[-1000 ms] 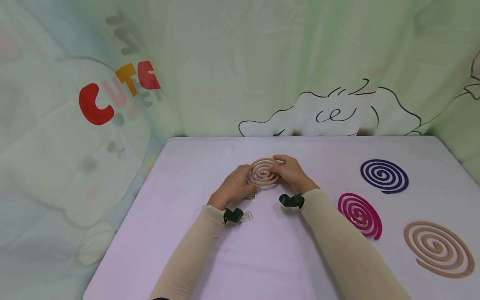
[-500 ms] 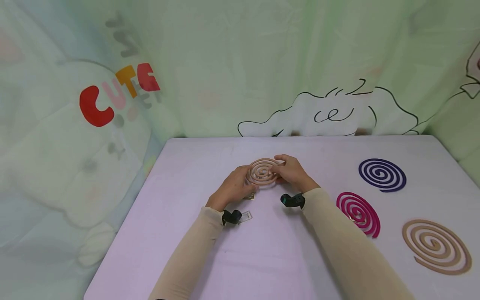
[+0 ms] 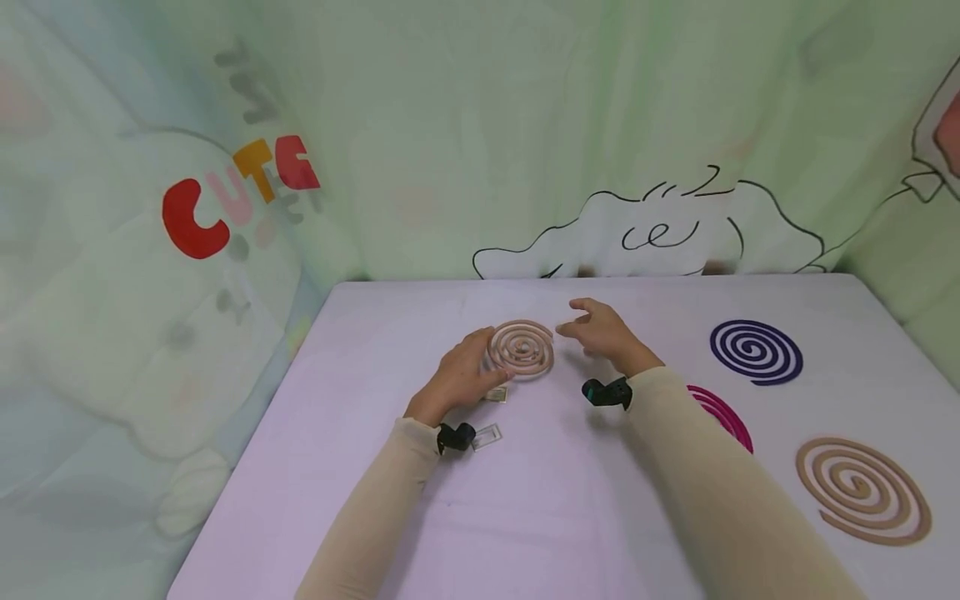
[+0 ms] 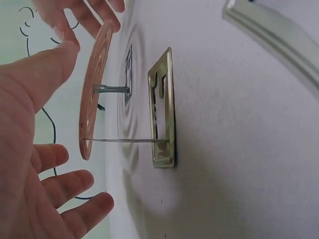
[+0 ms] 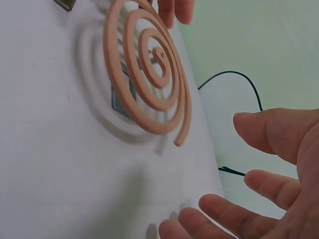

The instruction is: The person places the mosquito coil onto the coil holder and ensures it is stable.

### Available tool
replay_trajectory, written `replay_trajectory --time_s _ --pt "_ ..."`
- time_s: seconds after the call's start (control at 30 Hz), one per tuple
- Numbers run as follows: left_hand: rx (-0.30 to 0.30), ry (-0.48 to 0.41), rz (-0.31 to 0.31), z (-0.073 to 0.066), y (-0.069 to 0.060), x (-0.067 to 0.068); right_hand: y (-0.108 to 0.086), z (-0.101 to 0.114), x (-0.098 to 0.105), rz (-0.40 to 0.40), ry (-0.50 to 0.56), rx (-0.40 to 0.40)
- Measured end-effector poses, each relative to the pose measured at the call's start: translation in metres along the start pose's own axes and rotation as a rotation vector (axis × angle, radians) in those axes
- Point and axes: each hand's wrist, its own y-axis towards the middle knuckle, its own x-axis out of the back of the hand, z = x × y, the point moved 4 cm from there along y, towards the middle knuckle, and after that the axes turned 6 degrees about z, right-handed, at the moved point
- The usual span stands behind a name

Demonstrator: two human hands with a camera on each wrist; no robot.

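Note:
A tan mosquito coil (image 3: 521,348) is held above the table on thin metal prongs, seen edge-on in the left wrist view. One prong rises from a brass-coloured stand (image 4: 169,114); another stand (image 4: 128,74) lies farther under the coil. My left hand (image 3: 459,375) surrounds the coil's left side, fingers and thumb spread; in the left wrist view they look clear of it. Just right of the coil, my right hand (image 3: 603,335) hovers apart, fingers loosely extended, holding nothing. Its wrist view shows the coil's spiral (image 5: 144,64) and a stand (image 5: 118,97) beneath.
A loose silvery stand (image 3: 487,437) lies beside my left wrist. To the right on the table lie a dark blue coil (image 3: 756,352), a magenta coil (image 3: 723,414) partly behind my right sleeve, and a larger tan coil (image 3: 862,490). A printed curtain (image 3: 450,142) hangs behind.
My right hand has let go of the coil and moved away to the right. My left hand has shifted slightly left, while the coil stays raised.

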Motion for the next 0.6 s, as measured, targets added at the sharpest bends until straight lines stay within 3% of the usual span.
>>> replay_trajectory --time_s 0.33,0.6 --pt "0.059 0.013 -0.02 0.008 -0.021 0.001 -0.02 -0.009 0.04 -0.013 -0.2 0.005" --pt "0.06 0.03 -0.025 0.01 -0.052 0.006 -0.045 -0.037 0.091 -0.014 -0.308 -0.012"
